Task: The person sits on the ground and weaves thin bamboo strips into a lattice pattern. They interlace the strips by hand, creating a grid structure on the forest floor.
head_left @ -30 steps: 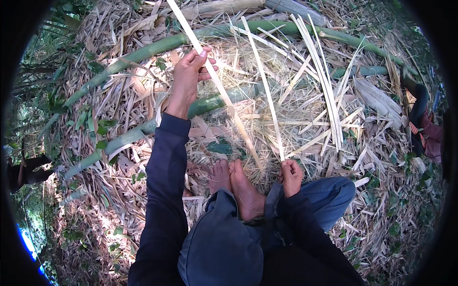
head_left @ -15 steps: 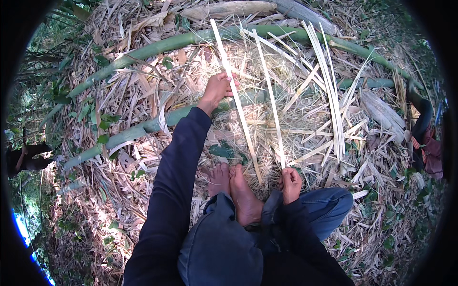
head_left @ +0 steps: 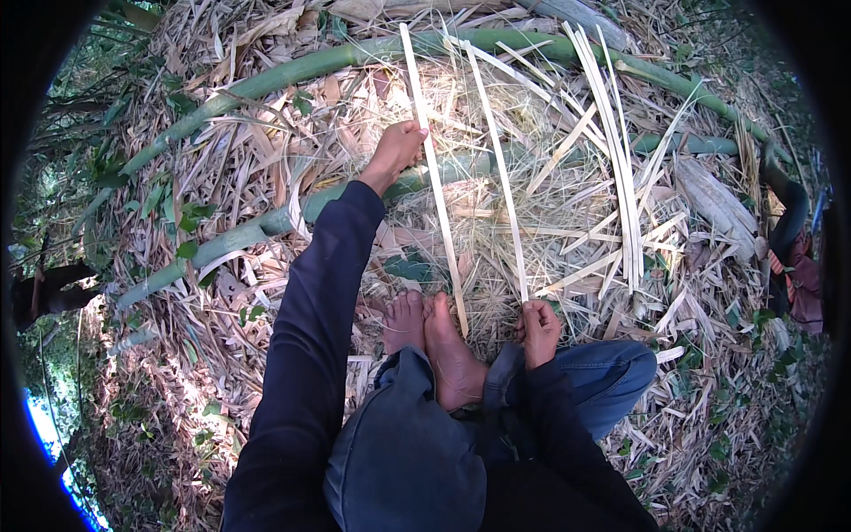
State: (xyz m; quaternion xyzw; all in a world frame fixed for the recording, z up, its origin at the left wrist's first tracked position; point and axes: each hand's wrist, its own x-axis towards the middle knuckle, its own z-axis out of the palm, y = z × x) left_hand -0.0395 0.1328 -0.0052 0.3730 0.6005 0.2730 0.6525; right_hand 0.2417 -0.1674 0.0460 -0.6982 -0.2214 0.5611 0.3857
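Observation:
My left hand (head_left: 400,148), arm stretched forward, is closed on a long pale bamboo strip (head_left: 437,191) at about its upper third. The strip's lower end reaches down beside my bare feet (head_left: 448,350). Close to my right knee, my right hand (head_left: 539,332) pinches the near end of a second bamboo strip (head_left: 503,177). That one runs away from me, roughly alongside the first, up to the far green bamboo pole. A bundle of similar pale strips (head_left: 618,160) lies to the right of both.
Two green bamboo poles, a far one (head_left: 292,75) and a nearer one (head_left: 235,244), lie across the ground. Dry leaf litter (head_left: 160,390) and thin shavings (head_left: 479,213) cover the soil. A grey log piece (head_left: 712,199) and a reddish cloth item (head_left: 805,293) are at the right.
My left hand has moved slightly away and left, its fingers now closed around the strip. The strip's lower end has shifted left. My right hand stays nearly in place.

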